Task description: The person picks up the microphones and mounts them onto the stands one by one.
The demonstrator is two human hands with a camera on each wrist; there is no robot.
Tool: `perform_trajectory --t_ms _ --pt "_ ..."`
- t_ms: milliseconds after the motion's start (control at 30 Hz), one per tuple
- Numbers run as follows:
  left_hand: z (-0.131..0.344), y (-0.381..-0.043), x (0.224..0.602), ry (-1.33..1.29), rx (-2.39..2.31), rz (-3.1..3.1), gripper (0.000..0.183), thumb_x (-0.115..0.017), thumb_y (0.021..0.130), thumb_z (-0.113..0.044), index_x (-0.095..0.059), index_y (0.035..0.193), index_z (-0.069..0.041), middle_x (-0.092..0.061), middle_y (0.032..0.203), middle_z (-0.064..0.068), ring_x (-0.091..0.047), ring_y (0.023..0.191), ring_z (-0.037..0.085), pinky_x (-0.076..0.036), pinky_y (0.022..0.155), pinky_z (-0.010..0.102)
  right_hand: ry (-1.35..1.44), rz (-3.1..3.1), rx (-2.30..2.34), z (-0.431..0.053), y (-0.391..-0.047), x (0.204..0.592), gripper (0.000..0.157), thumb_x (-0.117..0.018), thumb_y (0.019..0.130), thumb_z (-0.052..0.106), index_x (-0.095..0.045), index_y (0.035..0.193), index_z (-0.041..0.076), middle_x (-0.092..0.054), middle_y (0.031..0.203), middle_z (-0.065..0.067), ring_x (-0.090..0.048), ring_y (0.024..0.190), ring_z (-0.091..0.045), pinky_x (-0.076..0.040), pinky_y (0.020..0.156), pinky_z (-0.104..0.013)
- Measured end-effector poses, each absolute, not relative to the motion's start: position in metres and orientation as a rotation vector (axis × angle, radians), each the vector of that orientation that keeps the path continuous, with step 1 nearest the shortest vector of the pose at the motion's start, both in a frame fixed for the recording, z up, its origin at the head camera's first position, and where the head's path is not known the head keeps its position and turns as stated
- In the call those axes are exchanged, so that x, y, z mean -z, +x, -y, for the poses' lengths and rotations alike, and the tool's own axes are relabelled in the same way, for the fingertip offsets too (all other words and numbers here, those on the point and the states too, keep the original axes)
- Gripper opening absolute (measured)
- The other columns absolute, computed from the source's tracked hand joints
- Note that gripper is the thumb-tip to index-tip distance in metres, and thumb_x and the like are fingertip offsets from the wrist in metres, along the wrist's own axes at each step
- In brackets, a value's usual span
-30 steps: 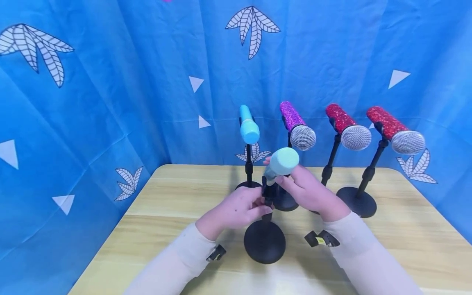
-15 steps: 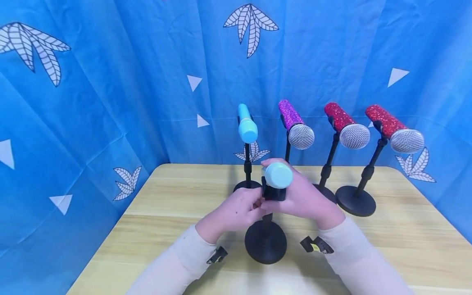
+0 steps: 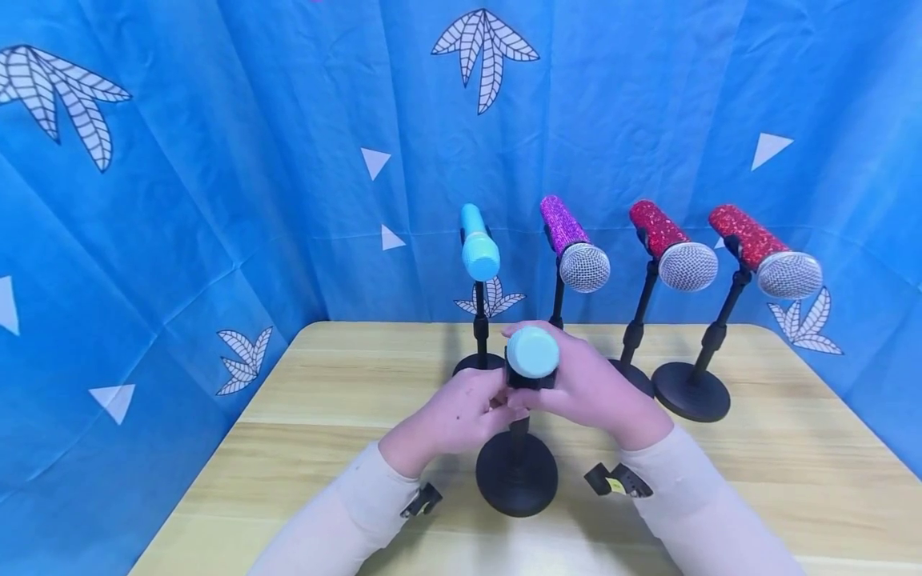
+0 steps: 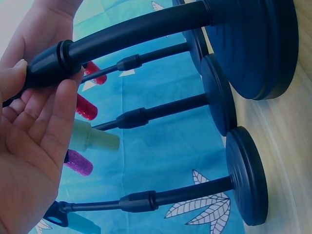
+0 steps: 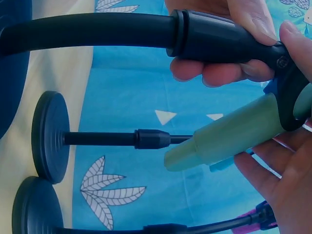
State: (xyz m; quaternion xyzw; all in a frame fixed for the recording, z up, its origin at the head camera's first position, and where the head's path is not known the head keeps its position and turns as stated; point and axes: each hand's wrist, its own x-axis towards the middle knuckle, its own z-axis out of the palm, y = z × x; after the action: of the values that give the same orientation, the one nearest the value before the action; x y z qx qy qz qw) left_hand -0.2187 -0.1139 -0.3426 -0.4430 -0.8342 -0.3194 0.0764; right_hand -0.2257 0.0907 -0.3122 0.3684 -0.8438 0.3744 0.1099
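A pale blue microphone [image 3: 533, 352] sits in the black clip [image 5: 287, 105] of a desk stand [image 3: 517, 478], its rounded head turned towards the head camera. My left hand [image 3: 457, 414] grips the stand's upper collar between thumb and fingers. In the right wrist view the microphone's handle [image 5: 234, 131] slants out of the clip, looking greenish. There my right hand [image 3: 598, 394] holds the microphone at the clip, thumb by the clip's joint and fingers on the handle's other side. In the left wrist view the stand's pole [image 4: 141, 33] runs to its round base.
Behind stand several more microphones on black stands: a blue one [image 3: 480, 256], a purple glitter one [image 3: 565, 224] and two red glitter ones, one nearer the middle [image 3: 659, 228] and one at right [image 3: 749, 236]. A blue patterned curtain [image 3: 346, 96] surrounds the wooden table [image 3: 288, 480].
The pale blue microphone's head has come down and slightly left, tilting towards the head camera. My right hand has moved down and left to the clip. The left hand keeps its grip on the stand.
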Motion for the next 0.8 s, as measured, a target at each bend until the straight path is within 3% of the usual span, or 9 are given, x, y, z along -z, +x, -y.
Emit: perform_trajectory --t_ms 267,533,800 --pt "0.1128 -0.2189 0.3427 -1.305 0.938 2.479 0.005 -0.061 0.090 -0.018 -0.056 0.091 -0.018 -0.064 0.083 -0.012 -0.057 0.074 -0.005 -0.047 0.065 0.013 1.180 2.370 -0.938 -0.0951 -0.2288 0.3115 0.069 -0.077 0.072 0.045 -0.048 0.134 0.035 -0.045 0.139 0.013 -0.042 0.127 -0.012 -0.039 0.098 -0.046" --pt "0.1158 -0.2183 0.3437 -1.223 0.920 2.548 0.006 -0.058 0.088 -0.013 -0.057 0.094 -0.015 -0.061 0.083 -0.010 -0.054 0.070 0.003 -0.045 0.061 0.017 1.338 2.150 -0.682 -0.0970 -0.2316 0.3114 0.053 -0.073 0.081 0.036 -0.057 0.130 0.022 -0.046 0.139 0.005 -0.038 0.132 -0.017 -0.033 0.104 -0.039" --pt "0.1166 -0.2194 0.3445 -1.230 0.914 2.558 0.008 -0.057 0.090 -0.017 -0.058 0.098 -0.015 -0.063 0.089 -0.009 -0.057 0.076 0.001 -0.047 0.066 0.018 1.323 2.181 -0.632 -0.0992 -0.2291 0.3113 0.057 -0.070 0.082 0.040 -0.051 0.135 0.028 -0.042 0.142 0.008 -0.034 0.134 -0.016 -0.033 0.104 -0.040"
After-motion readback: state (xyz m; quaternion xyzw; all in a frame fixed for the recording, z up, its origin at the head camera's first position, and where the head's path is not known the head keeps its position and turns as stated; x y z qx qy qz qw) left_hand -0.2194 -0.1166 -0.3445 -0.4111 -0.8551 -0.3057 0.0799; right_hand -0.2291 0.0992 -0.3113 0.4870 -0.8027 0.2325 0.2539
